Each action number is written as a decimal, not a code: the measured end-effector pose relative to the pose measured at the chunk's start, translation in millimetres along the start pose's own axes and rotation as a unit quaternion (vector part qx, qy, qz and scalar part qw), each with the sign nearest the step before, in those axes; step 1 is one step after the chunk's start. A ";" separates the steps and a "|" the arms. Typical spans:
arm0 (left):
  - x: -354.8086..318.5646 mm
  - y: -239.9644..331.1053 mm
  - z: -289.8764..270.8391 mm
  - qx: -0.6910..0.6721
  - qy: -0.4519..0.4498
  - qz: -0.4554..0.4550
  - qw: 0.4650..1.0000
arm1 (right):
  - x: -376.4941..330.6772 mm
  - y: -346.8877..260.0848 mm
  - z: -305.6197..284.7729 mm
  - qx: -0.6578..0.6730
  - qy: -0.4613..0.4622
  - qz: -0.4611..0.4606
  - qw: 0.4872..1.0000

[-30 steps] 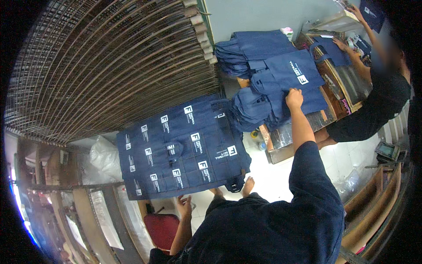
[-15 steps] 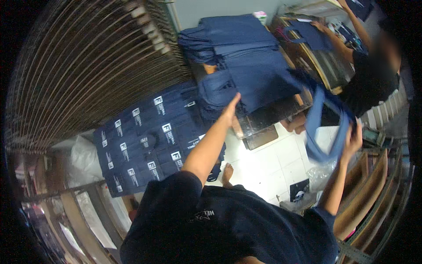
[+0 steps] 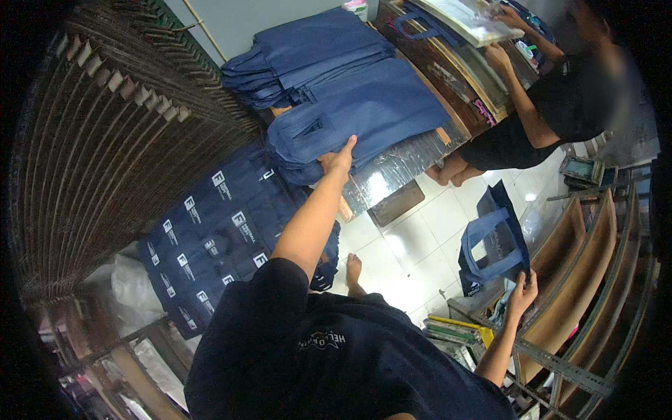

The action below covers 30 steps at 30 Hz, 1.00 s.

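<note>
Nearest, the right hand [image 3: 521, 294] is closed on the lower edge of a single navy tote bag [image 3: 495, 241], which rises from the grip with its handle loops toward the middle of the scene, over the white tiled floor [image 3: 427, 238]. The hand is just above a metal rack [image 3: 546, 364] at the near right. Farther off, the left hand [image 3: 341, 157] is extended with fingers together and flat, pressing on a stack of plain navy bags [image 3: 371, 112]; it clamps nothing. The stack lies directly under and beyond the fingertips. Left of the arm lies a spread of printed navy bags [image 3: 210, 238]. At the far right, another person [image 3: 553, 98] handles a flat frame [image 3: 469, 21].
</note>
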<state>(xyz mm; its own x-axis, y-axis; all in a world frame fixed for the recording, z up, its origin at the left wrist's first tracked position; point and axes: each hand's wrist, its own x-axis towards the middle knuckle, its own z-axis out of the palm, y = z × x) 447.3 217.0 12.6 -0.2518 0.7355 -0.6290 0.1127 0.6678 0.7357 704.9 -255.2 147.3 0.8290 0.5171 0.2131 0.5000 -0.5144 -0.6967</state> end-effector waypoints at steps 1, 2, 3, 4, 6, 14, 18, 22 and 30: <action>4.4 -2.7 6.2 0.008 -0.007 0.003 1.000 | -1.8 7.1 2.6 -0.013 -0.003 -0.007 1.000; 12.2 -7.8 12.5 0.011 -0.012 0.004 1.000 | 0.0 12.5 5.1 -0.027 -0.009 -0.020 0.999; 12.6 -7.0 18.2 0.015 -0.017 0.005 1.000 | -2.1 -5.0 9.4 0.047 -0.012 0.025 0.999; 13.2 -5.1 24.3 0.029 -0.027 -0.010 0.999 | -3.4 15.5 9.8 0.005 0.001 0.002 1.000; -2.4 12.5 34.0 0.052 -0.046 -0.039 0.997 | -7.5 1.0 8.3 0.010 -0.027 -0.003 1.000; -15.1 30.4 67.9 0.041 -0.038 -0.055 0.997 | -42.4 -20.3 2.4 -0.011 -0.104 -0.025 0.994; -34.6 -1.0 35.9 0.005 -0.079 0.060 0.995 | -38.8 -70.0 8.2 -0.087 -0.149 -0.147 0.974; -75.4 -103.6 -50.9 -0.004 -0.137 0.131 0.982 | -31.2 -160.5 33.3 -0.057 -0.236 -0.228 0.943; -81.7 -282.7 -248.0 -0.226 -0.287 -0.335 0.869 | -53.3 -325.1 123.5 0.152 -0.377 -0.475 0.780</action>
<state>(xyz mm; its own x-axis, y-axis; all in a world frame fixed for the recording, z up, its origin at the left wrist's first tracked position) 197.6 -60.2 -81.8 0.4200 0.2220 -0.8799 -0.2961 0.9501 0.0984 467.3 -31.1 277.9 -0.3206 0.8807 0.3487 0.6211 0.4734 -0.6246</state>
